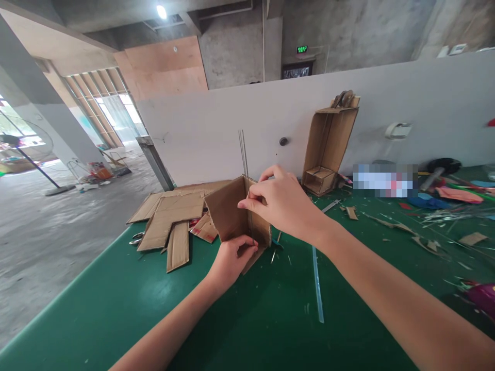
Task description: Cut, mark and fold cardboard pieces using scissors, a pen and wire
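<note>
An open cardboard box piece (228,206) stands on the green table in front of me. Several thin wires (243,149) rise upright along its inner corner, their tops well above the cardboard. My right hand (278,201) pinches the wires at about the height of the box's upper edge. Lower down, my left hand (233,257) holds the bottom end of the wires between thumb and fingers, close to the base of the box. Part of the box's right side is hidden behind my right hand.
Flat cardboard pieces (178,211) and scissors (137,238) lie at the left. A tall cardboard box (332,139) stands against the white partition (216,123). A clear blue strip (317,288) lies on the green table (154,288), with scraps and tools farther right.
</note>
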Demonstrator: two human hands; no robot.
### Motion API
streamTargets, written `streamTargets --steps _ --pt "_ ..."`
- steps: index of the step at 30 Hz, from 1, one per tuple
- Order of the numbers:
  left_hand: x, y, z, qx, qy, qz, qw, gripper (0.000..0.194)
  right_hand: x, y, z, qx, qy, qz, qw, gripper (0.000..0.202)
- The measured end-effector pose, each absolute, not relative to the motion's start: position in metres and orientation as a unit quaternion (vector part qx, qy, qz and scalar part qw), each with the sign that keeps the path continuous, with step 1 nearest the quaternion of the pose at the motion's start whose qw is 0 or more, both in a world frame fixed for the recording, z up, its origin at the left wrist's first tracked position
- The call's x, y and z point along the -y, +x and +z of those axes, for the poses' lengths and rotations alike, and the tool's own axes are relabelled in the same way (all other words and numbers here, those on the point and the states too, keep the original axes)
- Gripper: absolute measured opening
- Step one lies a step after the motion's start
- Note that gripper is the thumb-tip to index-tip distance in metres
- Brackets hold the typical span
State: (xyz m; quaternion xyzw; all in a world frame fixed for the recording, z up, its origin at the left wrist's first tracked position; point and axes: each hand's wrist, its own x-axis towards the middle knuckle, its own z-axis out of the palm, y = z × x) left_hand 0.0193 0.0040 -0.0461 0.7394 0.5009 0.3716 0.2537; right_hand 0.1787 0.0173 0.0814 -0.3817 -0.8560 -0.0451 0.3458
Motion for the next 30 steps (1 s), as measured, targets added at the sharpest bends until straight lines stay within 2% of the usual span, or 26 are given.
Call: streamTargets --steps 20,30 --pt "-0.006 0.015 -0.059 -0.501 0.740 0.378 0.242 0.016 -0.009 0.174 0.089 0.868 -0.396 -0.076 0.289 0.025" --pt "-0.005 0.018 -0.059 -0.502 0.743 0.378 0.229 0.019 -0.011 0.174 0.087 0.868 -0.387 -0.069 0.303 0.027"
